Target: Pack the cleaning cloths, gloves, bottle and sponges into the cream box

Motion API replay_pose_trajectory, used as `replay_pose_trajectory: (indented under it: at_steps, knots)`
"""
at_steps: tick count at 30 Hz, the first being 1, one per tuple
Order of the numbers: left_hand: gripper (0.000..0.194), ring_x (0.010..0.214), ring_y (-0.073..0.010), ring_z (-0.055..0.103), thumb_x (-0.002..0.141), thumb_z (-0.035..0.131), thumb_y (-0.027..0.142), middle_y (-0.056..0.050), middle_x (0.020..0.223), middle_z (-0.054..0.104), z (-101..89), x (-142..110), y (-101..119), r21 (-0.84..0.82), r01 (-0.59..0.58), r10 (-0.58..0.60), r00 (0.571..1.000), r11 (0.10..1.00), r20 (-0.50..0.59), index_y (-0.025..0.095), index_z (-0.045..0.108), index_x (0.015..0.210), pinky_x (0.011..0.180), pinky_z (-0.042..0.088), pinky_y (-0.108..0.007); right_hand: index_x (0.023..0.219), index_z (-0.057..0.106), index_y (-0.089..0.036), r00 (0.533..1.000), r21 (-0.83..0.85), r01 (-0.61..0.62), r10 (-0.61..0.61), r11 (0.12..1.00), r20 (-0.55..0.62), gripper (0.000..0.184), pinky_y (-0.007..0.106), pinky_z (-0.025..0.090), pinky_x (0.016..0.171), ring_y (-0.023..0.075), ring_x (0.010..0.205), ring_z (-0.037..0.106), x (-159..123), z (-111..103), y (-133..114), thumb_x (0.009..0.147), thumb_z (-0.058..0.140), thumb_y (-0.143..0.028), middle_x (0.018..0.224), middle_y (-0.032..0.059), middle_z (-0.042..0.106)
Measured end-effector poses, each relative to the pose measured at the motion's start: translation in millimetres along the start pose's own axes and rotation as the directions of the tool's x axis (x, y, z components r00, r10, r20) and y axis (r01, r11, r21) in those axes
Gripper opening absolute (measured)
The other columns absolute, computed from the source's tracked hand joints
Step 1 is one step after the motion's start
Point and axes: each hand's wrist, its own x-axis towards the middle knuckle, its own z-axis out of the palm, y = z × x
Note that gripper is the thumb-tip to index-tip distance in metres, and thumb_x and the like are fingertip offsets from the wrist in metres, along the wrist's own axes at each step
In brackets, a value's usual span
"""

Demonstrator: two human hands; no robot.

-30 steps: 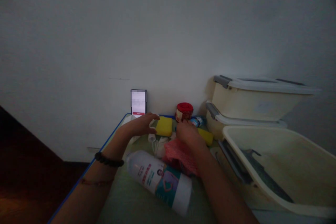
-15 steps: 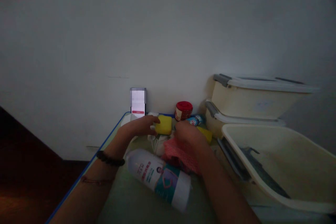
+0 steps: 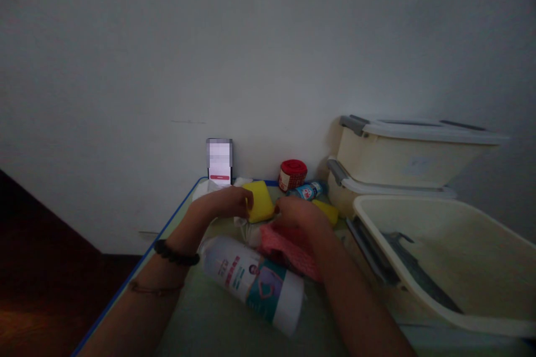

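My left hand (image 3: 232,202) is closed on the left edge of a yellow sponge (image 3: 261,202), which tilts above the table. Close by the sponge's right edge, my right hand (image 3: 299,213) has its fingers curled; whether they grip it is hidden. Under my right hand and wrist lies a crumpled pink cloth (image 3: 288,246), partly covered by the arm. A white bottle (image 3: 253,281) with a teal and purple label lies on its side between my forearms. Some white crumpled material (image 3: 243,223) shows below the sponge.
A lit phone (image 3: 220,162) leans on the wall. Behind my right hand are a red roll (image 3: 293,174), a blue-labelled bottle (image 3: 309,191) and another yellow piece (image 3: 325,212). On the right, lidded boxes (image 3: 402,153) are stacked behind an open cream bin (image 3: 422,290) with a dark item inside.
The yellow sponge has tilted, its lower edge coming slightly nearer to me. My right hand has shifted a little left, toward the sponge, uncovering more of the blue-labelled bottle.
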Motion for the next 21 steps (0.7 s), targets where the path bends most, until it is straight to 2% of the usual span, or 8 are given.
replay_pose_trajectory:
  at_steps: [3, 7, 9, 11, 14, 17, 19, 21]
  knots:
    - [0.022, 0.080, -0.0184, 0.062, 0.069, 0.063, 0.015, -0.005, 0.089, 0.068, 2.6, 2, -1, -0.017, -0.025, 0.025, 1.000, 1.000, 0.012, 0.016, 0.062, 0.091, 0.066, 0.044, -0.024, 0.114, 0.054, -0.017, 0.993, -0.004, 0.006, -0.006, 1.000, 0.121, 0.030, 0.040, 0.050, 0.080, 0.0193, 0.096, 0.059, 3, 0, -1, 0.088, 0.053, -0.031, 0.115, 0.0078, 0.057]
    - [0.055, 0.087, -0.0188, 0.062, 0.070, 0.065, 0.018, -0.009, 0.105, 0.065, 7.4, 7, -3, -0.038, -0.028, 0.027, 1.000, 0.999, -0.015, 0.016, 0.048, 0.121, 0.072, 0.045, -0.026, 0.116, 0.053, -0.016, 0.979, 0.006, -0.013, 0.011, 1.000, 0.202, 0.032, 0.040, 0.051, 0.079, 0.0196, 0.095, 0.059, 8, 3, -4, 0.088, 0.053, -0.032, 0.114, 0.0079, 0.057]
    - [0.061, 0.090, -0.0188, 0.062, 0.070, 0.065, 0.018, -0.010, 0.108, 0.064, 7.2, 7, -2, -0.032, -0.024, 0.023, 0.999, 0.999, -0.024, 0.016, 0.042, 0.127, 0.075, 0.045, -0.026, 0.116, 0.053, -0.016, 0.974, -0.005, -0.028, 0.028, 1.000, 0.225, 0.032, 0.040, 0.050, 0.079, 0.0198, 0.096, 0.059, 9, 5, -8, 0.088, 0.053, -0.031, 0.115, 0.0080, 0.057]
    - [0.056, 0.094, -0.0203, 0.061, 0.071, 0.063, 0.016, -0.011, 0.108, 0.063, 3.5, 3, 0, -0.014, -0.009, 0.009, 0.999, 1.000, -0.037, 0.013, 0.045, 0.124, 0.076, 0.044, -0.027, 0.116, 0.053, -0.017, 0.971, -0.026, -0.043, 0.048, 0.999, 0.235, 0.032, 0.040, 0.050, 0.080, 0.0200, 0.097, 0.058, 8, 3, -11, 0.088, 0.053, -0.031, 0.116, 0.0081, 0.056]
    - [0.039, 0.095, -0.0236, 0.059, 0.072, 0.062, 0.018, -0.013, 0.107, 0.063, -7.6, -10, 8, 0.013, 0.011, -0.011, 0.999, 1.000, -0.036, 0.011, 0.056, 0.110, 0.074, 0.044, -0.029, 0.115, 0.054, -0.017, 0.969, -0.052, -0.035, 0.047, 0.998, 0.243, 0.030, 0.039, 0.050, 0.080, 0.0195, 0.096, 0.059, -1, -4, -13, 0.088, 0.053, -0.031, 0.116, 0.0077, 0.056]
    - [0.029, 0.085, -0.0206, 0.062, 0.065, 0.072, 0.027, -0.005, 0.094, 0.068, -19.0, -28, 21, -0.010, -0.032, 0.033, 0.995, 0.999, 0.092, 0.016, 0.065, 0.090, 0.068, 0.045, -0.025, 0.116, 0.053, -0.016, 0.975, -0.078, 0.008, 0.009, 0.997, 0.223, 0.033, 0.040, 0.050, 0.079, 0.0197, 0.095, 0.059, -16, -14, -12, 0.087, 0.054, -0.033, 0.115, 0.0080, 0.057]
    - [0.027, 0.083, -0.0187, 0.064, 0.064, 0.073, 0.029, -0.002, 0.090, 0.070, -22.1, -39, 31, -0.059, -0.100, 0.112, 0.956, 0.993, 0.271, 0.018, 0.067, 0.089, 0.068, 0.045, -0.024, 0.113, 0.056, -0.016, 0.981, -0.107, 0.033, -0.011, 0.994, 0.193, 0.041, 0.040, 0.050, 0.080, 0.0229, 0.098, 0.059, -23, -17, -13, 0.078, 0.065, -0.034, 0.114, 0.0090, 0.058]
    - [0.031, 0.083, -0.0203, 0.064, 0.061, 0.075, 0.032, -0.004, 0.093, 0.070, -19.8, -49, 42, -0.063, -0.109, 0.124, 0.935, 0.992, 0.333, 0.019, 0.068, 0.089, 0.067, 0.045, -0.025, 0.107, 0.060, -0.015, 0.982, -0.136, 0.046, -0.020, 0.990, 0.186, 0.040, 0.039, 0.050, 0.079, 0.0229, 0.096, 0.060, -25, -15, -14, 0.072, 0.071, -0.031, 0.109, 0.0081, 0.061]
